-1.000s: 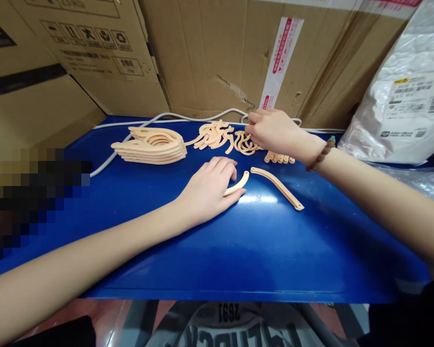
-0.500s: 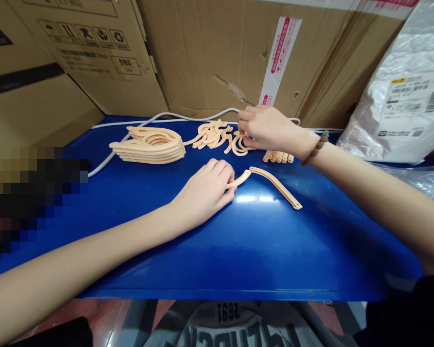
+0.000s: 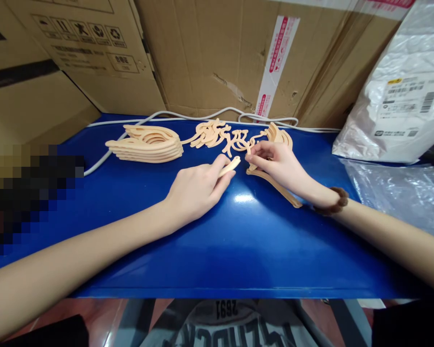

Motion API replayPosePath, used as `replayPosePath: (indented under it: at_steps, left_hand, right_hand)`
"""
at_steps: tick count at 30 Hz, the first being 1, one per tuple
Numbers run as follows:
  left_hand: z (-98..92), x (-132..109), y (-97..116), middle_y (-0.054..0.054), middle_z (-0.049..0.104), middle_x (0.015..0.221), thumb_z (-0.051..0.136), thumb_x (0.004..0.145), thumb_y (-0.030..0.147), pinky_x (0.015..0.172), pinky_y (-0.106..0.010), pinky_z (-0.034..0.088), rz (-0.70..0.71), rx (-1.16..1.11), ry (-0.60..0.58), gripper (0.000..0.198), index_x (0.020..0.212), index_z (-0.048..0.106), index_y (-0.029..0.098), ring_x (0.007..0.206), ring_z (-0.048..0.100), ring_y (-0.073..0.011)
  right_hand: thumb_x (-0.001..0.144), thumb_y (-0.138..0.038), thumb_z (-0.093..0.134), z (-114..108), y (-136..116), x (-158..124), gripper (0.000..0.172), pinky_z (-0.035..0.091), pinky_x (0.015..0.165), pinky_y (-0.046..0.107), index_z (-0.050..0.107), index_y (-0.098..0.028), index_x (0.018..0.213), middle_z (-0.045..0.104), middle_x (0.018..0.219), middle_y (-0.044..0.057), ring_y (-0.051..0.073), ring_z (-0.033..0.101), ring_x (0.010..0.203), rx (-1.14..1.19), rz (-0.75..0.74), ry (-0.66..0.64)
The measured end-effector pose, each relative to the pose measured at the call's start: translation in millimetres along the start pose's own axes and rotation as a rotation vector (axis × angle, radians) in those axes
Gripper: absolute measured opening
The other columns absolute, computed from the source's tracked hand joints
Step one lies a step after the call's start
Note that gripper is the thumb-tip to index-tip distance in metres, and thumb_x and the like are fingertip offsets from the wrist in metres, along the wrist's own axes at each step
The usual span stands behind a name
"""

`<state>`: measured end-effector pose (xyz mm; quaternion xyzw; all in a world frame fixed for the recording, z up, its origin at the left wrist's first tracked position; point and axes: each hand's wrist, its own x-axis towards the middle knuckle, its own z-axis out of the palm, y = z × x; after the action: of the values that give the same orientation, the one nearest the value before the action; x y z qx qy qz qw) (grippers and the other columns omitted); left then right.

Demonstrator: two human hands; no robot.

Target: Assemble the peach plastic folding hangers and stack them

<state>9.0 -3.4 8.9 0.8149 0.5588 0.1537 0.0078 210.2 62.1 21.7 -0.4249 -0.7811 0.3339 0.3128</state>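
From the left the arm reaches in low, and its left hand [image 3: 197,190] lies palm down over the bench [image 3: 188,260], the grip pinched between thumb and fingers on a pale curved strip [image 3: 230,166]. That strip's rounded tip points away and to the right, its long axis slanting the same way. Opposite, the right hand [image 3: 280,161] comes in with the wrist below a brown wristband [image 3: 332,201] bent inward; its thumb and fingertips are together on a small pale link [image 3: 248,152], whose long axis runs roughly away from the person. A long bent strip [image 3: 275,185] lies just under this hand, slanting nearer toward the right; I can't tell whether they touch. A broad stretch of blue top separates the forearms from the near edge. Beyond, the stacked loop pieces [image 3: 144,147] and the loose hook-shaped pieces [image 3: 210,135] limit the room toward the carton [image 3: 217,58].
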Motion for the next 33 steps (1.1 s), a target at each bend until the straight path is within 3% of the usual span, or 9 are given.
replayPosePath:
  at_steps: [6,13,21,33]
  left_hand:
    - [0.6,1.6,-4.8,-0.003,0.064,0.079,0.036,0.099,0.035,0.055,-0.027,0.035,0.007,0.018,0.062,0.028,0.098,0.060,0.021,0.077,0.061,-0.0206]
    - [4.1,4.8,-8.7,-0.003,0.060,0.081,0.042,0.096,0.030,0.062,-0.030,0.036,0.030,-0.112,0.001,0.020,0.094,0.059,0.019,0.081,0.055,-0.0217]
    - [5.9,1.8,-9.0,-0.003,0.062,0.092,0.037,0.101,0.033,0.075,-0.034,0.038,0.098,-0.210,-0.028,0.023,0.097,0.055,0.019,0.085,0.051,-0.0213]
    - [10.3,4.4,-11.0,-0.004,0.056,0.089,0.037,0.102,0.032,0.075,-0.035,0.038,0.112,-0.225,-0.023,0.022,0.106,0.054,0.018,0.084,0.051,-0.0224]
  right_hand:
    - [0.082,-0.036,0.064,11.2,0.6,-7.3,0.020,0.054,0.058,0.024,0.055,-0.018,0.084,0.060,0.080,0.001,0.012,0.060,0.071,0.298,0.165,0.017]
    - [0.078,-0.017,0.064,12.4,-6.8,-11.7,0.010,0.057,0.069,0.022,0.055,-0.018,0.082,0.067,0.087,0.003,0.012,0.065,0.079,0.518,0.354,0.051]
    - [0.074,-0.017,0.070,10.1,0.0,-9.9,0.019,0.057,0.066,0.022,0.055,-0.020,0.085,0.068,0.082,0.001,0.012,0.065,0.078,0.632,0.359,0.066]
    - [0.069,-0.020,0.076,8.2,1.0,-10.7,0.040,0.053,0.063,0.021,0.056,-0.019,0.103,0.068,0.082,-0.001,0.010,0.063,0.072,0.658,0.355,0.063]
